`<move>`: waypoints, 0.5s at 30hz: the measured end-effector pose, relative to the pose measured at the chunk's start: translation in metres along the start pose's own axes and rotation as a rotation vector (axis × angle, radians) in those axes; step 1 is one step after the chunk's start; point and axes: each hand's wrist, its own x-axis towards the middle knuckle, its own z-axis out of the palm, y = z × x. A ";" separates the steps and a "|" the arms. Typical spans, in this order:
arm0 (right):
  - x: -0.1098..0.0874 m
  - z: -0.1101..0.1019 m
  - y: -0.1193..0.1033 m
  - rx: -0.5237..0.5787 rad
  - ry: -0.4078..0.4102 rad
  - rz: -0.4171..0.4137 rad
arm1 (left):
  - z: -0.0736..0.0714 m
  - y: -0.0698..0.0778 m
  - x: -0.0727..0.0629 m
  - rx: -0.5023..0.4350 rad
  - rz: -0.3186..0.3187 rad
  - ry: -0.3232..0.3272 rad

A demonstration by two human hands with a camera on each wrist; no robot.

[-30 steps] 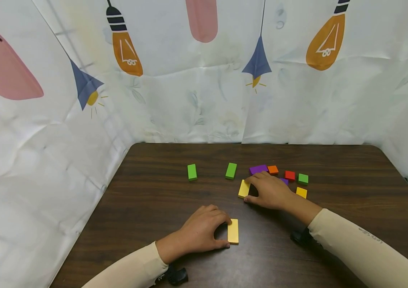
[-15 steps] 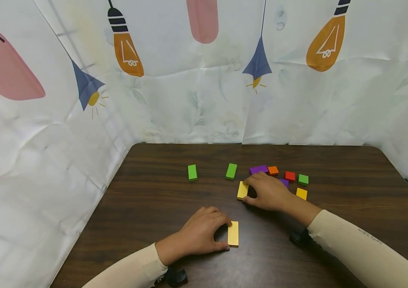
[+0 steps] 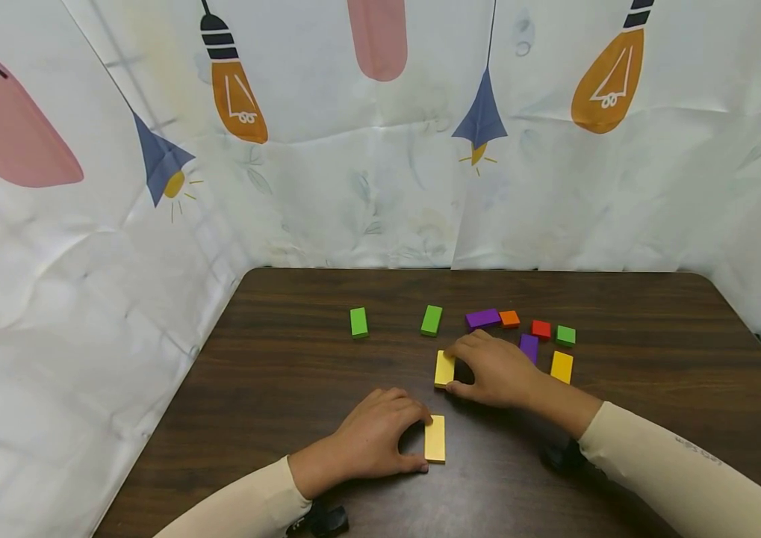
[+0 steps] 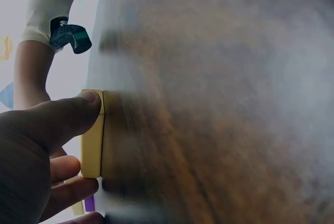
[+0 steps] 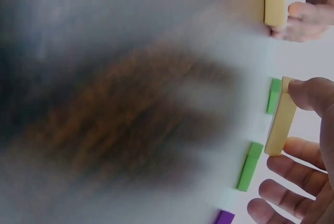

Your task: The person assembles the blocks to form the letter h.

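Note:
My left hand (image 3: 380,437) pinches a pale yellow wooden block (image 3: 435,442) by its two ends, thumb at the near end and fingers at the far one. That block lies lengthwise, close over the table, as the left wrist view also shows. Farther back and slightly right, my right hand (image 3: 497,372) pinches a second pale yellow block (image 3: 443,371) the same way. In the right wrist view the thumb is on one end of this block (image 5: 282,122) and a finger at the other, with the remaining fingers spread. A gap separates the two yellow blocks.
Two green blocks (image 3: 358,323) (image 3: 431,320) lie toward the back. Behind the right hand sit purple (image 3: 483,319), orange (image 3: 509,319), red (image 3: 541,329) and small green (image 3: 565,335) blocks. Another purple block (image 3: 529,347) and a deeper yellow one (image 3: 561,366) are near the right forearm.
My right hand has drawn its yellow block toward the front and left, uncovering more of the purple and deeper yellow blocks. The left hand and its block have shifted slightly nearer.

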 end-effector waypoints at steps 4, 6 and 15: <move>-0.003 0.002 -0.004 -0.002 0.012 -0.027 | 0.000 0.000 -0.001 0.000 0.008 0.012; -0.004 0.002 -0.007 0.003 0.010 -0.035 | 0.001 0.000 -0.001 0.007 0.011 0.018; -0.010 0.003 -0.016 0.018 -0.005 -0.054 | 0.001 -0.001 -0.002 0.021 0.007 0.023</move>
